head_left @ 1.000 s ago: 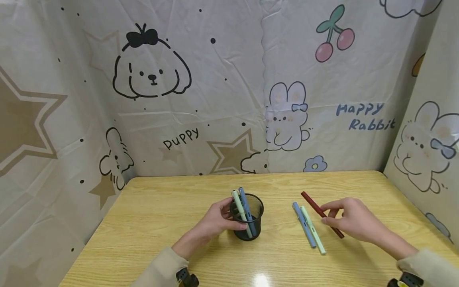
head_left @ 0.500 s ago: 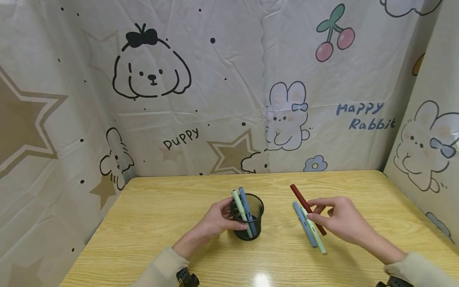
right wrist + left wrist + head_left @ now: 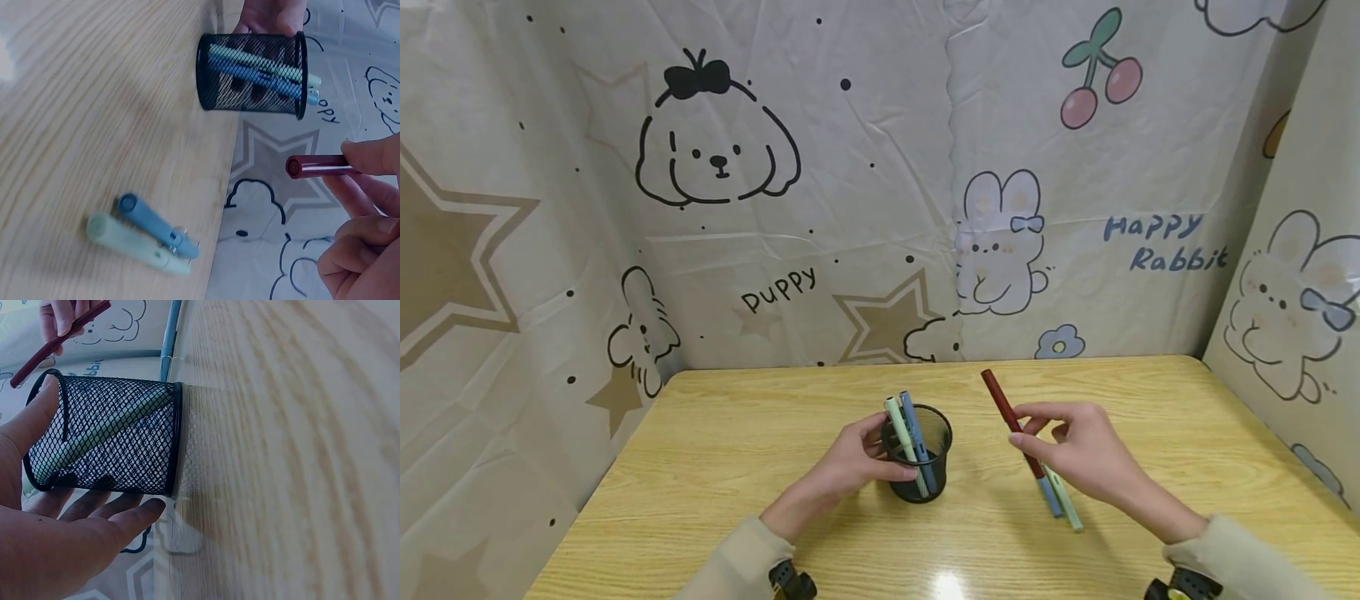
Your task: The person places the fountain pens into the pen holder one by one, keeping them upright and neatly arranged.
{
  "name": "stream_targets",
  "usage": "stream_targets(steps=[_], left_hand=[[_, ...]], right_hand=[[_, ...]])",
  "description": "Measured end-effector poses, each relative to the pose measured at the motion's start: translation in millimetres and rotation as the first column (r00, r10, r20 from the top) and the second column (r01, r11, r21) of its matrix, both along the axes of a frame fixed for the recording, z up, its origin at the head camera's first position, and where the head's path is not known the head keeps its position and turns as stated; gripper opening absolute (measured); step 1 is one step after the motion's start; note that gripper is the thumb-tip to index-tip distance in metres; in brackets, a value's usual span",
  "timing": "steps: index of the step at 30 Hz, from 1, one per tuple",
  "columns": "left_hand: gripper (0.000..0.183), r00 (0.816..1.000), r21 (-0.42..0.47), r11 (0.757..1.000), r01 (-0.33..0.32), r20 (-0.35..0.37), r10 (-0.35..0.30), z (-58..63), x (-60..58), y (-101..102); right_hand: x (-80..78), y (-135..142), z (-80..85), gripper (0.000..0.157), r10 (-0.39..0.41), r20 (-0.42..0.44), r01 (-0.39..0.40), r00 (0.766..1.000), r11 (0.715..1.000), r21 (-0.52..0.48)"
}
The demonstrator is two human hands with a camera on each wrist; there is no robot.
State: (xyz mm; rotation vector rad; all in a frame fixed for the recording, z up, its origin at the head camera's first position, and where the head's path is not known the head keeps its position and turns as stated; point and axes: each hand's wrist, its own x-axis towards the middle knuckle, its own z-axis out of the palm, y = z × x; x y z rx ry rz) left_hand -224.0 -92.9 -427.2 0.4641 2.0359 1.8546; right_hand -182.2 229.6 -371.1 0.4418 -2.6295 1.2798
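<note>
"What are the hands doing?"

"The left hand [image 3: 861,457] grips the black mesh cup [image 3: 940,471], lower centre of the head view. The right hand [image 3: 1086,446], farther right, pinches the dark red pen [image 3: 999,402] between thumb and fingers."

"Where's that pen exactly?"

"Right of the lower centre, tilted, raised off the bench [image 3: 760,433] and apart from the cup."

"Anything inside the cup?"

"A leaning blue pen [image 3: 912,421] and pale green pen [image 3: 898,427]. A second blue pen [image 3: 1051,500] and second pale green pen [image 3: 1071,510] lie on the bench, lower right, partly hidden."
</note>
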Motion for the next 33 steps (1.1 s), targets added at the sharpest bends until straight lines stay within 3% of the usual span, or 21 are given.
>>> stream_targets(steps=[33], left_hand=[[0.088,1.0,-0.024,1.0,-0.008,-0.01,0.008,-0.6,-0.5,0]], right_hand=[[-19.8,-60,6.9,0.033,0.054,-0.088,-0.07,0.995,0.979,-0.194]])
